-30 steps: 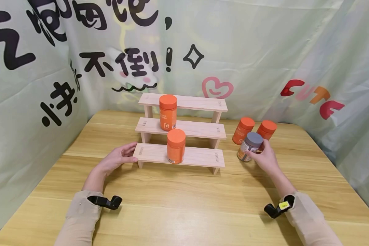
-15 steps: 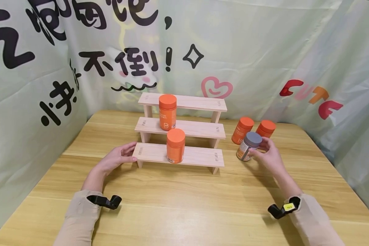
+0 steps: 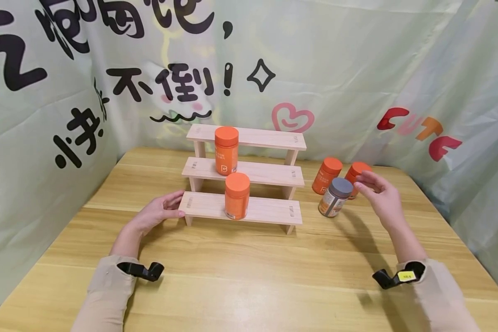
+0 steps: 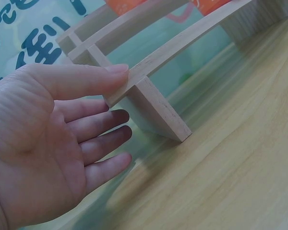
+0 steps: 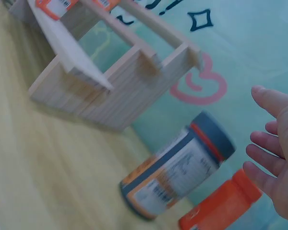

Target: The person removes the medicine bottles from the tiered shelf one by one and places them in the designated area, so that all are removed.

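My left hand [image 3: 159, 213] is at the left end of a three-step wooden display shelf [image 3: 274, 211], holding its lowest board by the corner. In the left wrist view, the thumb [image 4: 93, 82] lies against the board's edge; the index fingertip is partly hidden behind it and the other fingers extend loosely below. My right hand [image 3: 383, 196] hangs with spread fingers just right of a grey-capped jar [image 3: 333, 197], apart from it. That jar stands upright on the table. Behind it are two orange jars [image 3: 327, 176], one partly covered by the right hand.
On the lowest step stands an orange jar [image 3: 237, 196], and another orange jar [image 3: 226, 152] stands on the middle step. A printed curtain [image 3: 340, 69] hangs behind and beside the wooden table [image 3: 232, 276].
My right hand has let go of the grey-capped jar and drawn away to the right, its fingers spreading. The left hand and the shelf have stayed in place.
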`<action>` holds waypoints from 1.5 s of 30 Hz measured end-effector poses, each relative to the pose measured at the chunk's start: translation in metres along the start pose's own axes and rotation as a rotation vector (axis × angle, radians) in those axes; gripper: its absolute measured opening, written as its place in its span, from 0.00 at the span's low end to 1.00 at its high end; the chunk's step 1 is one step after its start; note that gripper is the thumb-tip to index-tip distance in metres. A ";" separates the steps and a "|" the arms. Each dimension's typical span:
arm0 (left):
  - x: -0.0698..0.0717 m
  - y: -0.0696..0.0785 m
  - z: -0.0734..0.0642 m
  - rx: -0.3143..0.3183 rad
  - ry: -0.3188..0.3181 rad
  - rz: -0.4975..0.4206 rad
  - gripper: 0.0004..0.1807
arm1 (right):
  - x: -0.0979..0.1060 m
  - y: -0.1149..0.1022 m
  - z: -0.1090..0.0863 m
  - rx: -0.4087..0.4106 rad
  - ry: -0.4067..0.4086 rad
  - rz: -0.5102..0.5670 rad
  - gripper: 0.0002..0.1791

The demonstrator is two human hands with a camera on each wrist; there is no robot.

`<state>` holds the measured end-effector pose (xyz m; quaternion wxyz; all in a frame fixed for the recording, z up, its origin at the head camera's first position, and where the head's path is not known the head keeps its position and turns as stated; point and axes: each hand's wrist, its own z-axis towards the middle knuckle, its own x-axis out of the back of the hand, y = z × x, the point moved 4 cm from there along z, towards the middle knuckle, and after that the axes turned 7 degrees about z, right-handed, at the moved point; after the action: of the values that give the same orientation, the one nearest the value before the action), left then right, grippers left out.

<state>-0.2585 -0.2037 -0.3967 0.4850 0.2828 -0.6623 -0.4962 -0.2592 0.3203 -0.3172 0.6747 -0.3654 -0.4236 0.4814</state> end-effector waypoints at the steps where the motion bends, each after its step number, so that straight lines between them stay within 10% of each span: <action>1: 0.000 0.000 0.000 0.000 -0.001 -0.002 0.43 | 0.000 -0.003 0.002 0.000 0.002 -0.001 0.23; 19: 0.001 -0.002 0.001 -0.002 0.003 0.010 0.43 | -0.051 -0.073 0.041 -0.118 -0.246 -0.212 0.35; 45: 0.000 0.001 -0.002 0.012 0.000 0.013 0.43 | -0.158 -0.103 0.082 -0.096 -0.452 0.020 0.35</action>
<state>-0.2566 -0.2035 -0.3958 0.4865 0.2815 -0.6670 -0.4891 -0.3279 0.1485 -0.2286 0.5395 -0.2842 -0.5828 0.5372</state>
